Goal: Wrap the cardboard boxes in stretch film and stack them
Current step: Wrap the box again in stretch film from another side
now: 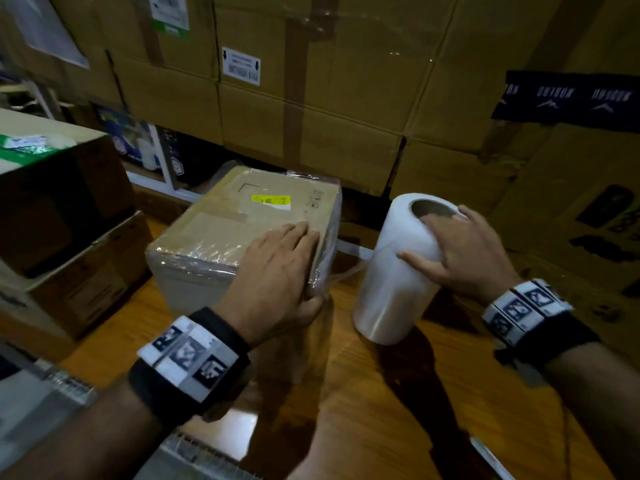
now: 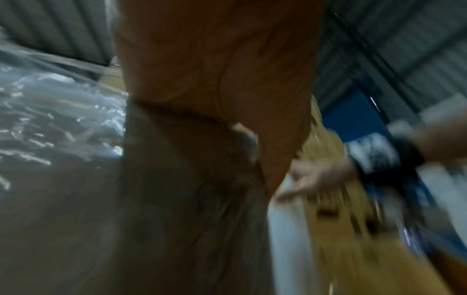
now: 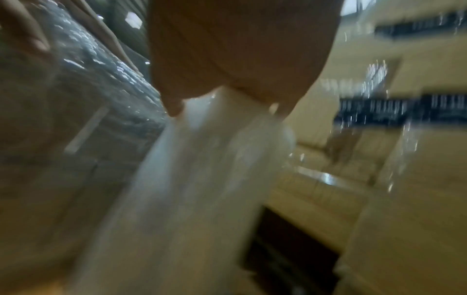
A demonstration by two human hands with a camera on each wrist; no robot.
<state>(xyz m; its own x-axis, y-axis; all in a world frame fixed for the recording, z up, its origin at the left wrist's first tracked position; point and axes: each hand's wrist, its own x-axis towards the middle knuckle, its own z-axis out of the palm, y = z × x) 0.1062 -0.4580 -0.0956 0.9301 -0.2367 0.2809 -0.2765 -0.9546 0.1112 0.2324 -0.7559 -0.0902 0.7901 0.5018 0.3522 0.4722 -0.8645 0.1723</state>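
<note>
A cardboard box [image 1: 239, 233] with a yellow label, covered in stretch film, sits on the wooden surface [image 1: 346, 393]. My left hand [image 1: 277, 268] lies flat on its top near the right edge, with the thumb down the near right corner. To its right stands a white stretch film roll [image 1: 391, 271], tilted slightly. My right hand [image 1: 460, 251] grips its top rim, fingers inside the core and thumb outside. A thin band of film [image 1: 346, 270] runs from the box to the roll. The blurred wrist views show the wrapped box [image 2: 50, 139] and the roll [image 3: 202, 159].
Large stacked cartons [image 1: 329, 98] form a wall close behind the box and the roll. More cartons [image 1: 62, 202] stand stacked at the left, one with an open top. A shiny wrapped object [image 1: 69, 393] lies at the near left edge.
</note>
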